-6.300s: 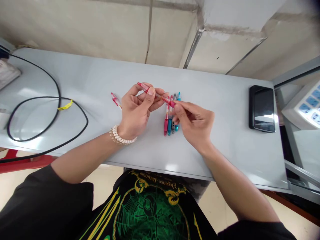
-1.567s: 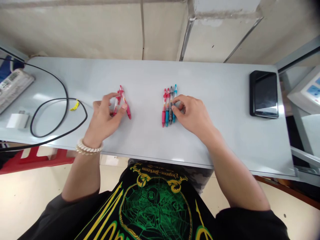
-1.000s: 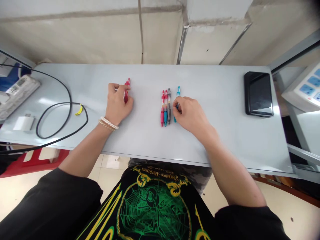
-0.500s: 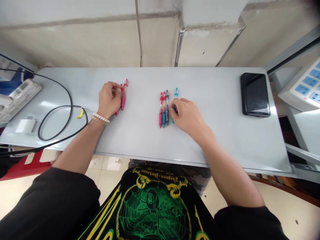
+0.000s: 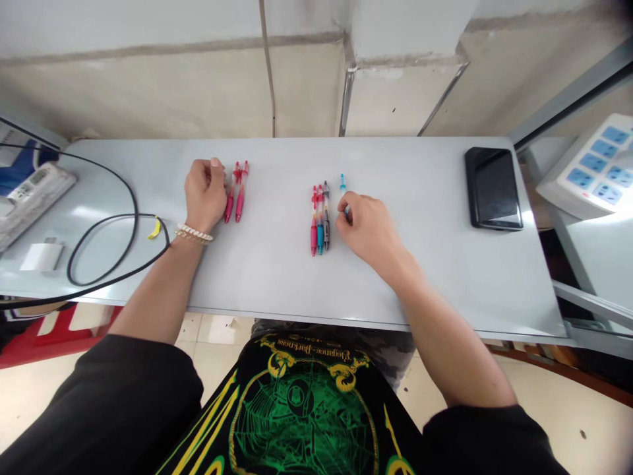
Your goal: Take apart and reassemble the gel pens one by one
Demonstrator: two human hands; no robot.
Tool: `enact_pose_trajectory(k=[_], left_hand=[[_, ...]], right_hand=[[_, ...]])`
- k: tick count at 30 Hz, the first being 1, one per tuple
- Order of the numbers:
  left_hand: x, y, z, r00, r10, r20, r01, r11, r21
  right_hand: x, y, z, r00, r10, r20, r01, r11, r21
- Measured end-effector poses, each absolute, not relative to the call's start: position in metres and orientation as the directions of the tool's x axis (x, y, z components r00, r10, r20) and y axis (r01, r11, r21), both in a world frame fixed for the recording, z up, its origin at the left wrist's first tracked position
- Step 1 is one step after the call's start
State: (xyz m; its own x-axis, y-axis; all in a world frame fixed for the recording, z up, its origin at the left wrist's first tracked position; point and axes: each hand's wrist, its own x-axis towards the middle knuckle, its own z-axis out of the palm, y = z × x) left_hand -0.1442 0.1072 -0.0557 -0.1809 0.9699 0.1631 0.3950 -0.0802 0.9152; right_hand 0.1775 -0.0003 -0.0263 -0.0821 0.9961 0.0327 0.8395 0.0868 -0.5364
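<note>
My left hand (image 5: 206,193) is just left of two pink pens, fingers loosely curled and thumb raised, with nothing seen in it. The left pink pen (image 5: 232,192) and the right pink pen (image 5: 242,191) lie side by side, nearly parallel. Closed in a pinch, my right hand (image 5: 368,223) is on a light-blue pen (image 5: 343,181); only its top end shows clearly and the fingers cover the rest. Left of that hand lie three pens in a row: a pink-gripped pen (image 5: 313,231), a pen with red top and blue grip (image 5: 320,231), and a grey pen (image 5: 326,227).
The grey table (image 5: 277,277) ends against a wall at the back. A black cable (image 5: 134,231) loops at the left near a white plug adapter (image 5: 42,255) and a power strip (image 5: 39,201). At the right lies a black box-like device (image 5: 493,188).
My left hand has let go of the left pink pen and moved slightly left, leaving that pen beside the other. My right hand stays on the light-blue pen. The view has shifted a little.
</note>
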Motion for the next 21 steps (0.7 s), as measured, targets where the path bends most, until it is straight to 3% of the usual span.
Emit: enact_pose_trajectory(k=[3, 5, 6, 7, 9, 11, 13, 18, 21], left_hand=[[-0.129, 0.093, -0.045, -0.251, 0.893, 0.373, 0.498, -0.211, 0.841], [-0.109, 0.078, -0.033, -0.226, 0.888, 0.4, 0.455, -0.267, 0.85], [-0.097, 0.069, -0.026, -0.172, 0.913, 0.371, 0.401, -0.279, 0.873], [-0.084, 0.061, -0.02, -0.091, 0.955, 0.283, 0.234, -0.256, 0.938], [-0.058, 0.046, -0.009, 0.118, 0.99, 0.08, -0.091, -0.069, 0.993], [-0.036, 0.038, -0.001, 0.323, 0.945, -0.045, -0.222, 0.122, 0.967], [-0.023, 0.036, 0.003, 0.377, 0.924, -0.06, -0.295, 0.181, 0.938], [-0.02, 0.04, -0.008, 0.211, 0.977, 0.006, -0.364, 0.073, 0.929], [-0.023, 0.037, -0.021, 0.163, 0.986, -0.035, -0.35, 0.091, 0.932]], right_hand=[[0.178, 0.0, -0.024, 0.02, 0.998, 0.066, 0.715, 0.032, -0.698], [0.176, -0.002, -0.021, 0.048, 0.993, 0.107, 0.566, 0.062, -0.822], [0.174, -0.004, -0.019, 0.034, 0.993, 0.116, 0.47, 0.087, -0.878], [0.172, -0.006, -0.018, 0.0, 0.993, 0.12, 0.359, 0.112, -0.927], [0.168, -0.009, -0.014, -0.086, 0.989, 0.121, 0.165, 0.134, -0.977], [0.165, -0.011, -0.012, -0.139, 0.982, 0.13, 0.037, 0.136, -0.99], [0.163, -0.01, -0.011, -0.118, 0.986, 0.114, -0.025, 0.112, -0.993], [0.162, -0.007, -0.016, -0.214, 0.976, -0.047, -0.125, -0.075, -0.989], [0.158, -0.012, -0.025, -0.108, 0.994, 0.035, 0.013, 0.036, -0.999]])
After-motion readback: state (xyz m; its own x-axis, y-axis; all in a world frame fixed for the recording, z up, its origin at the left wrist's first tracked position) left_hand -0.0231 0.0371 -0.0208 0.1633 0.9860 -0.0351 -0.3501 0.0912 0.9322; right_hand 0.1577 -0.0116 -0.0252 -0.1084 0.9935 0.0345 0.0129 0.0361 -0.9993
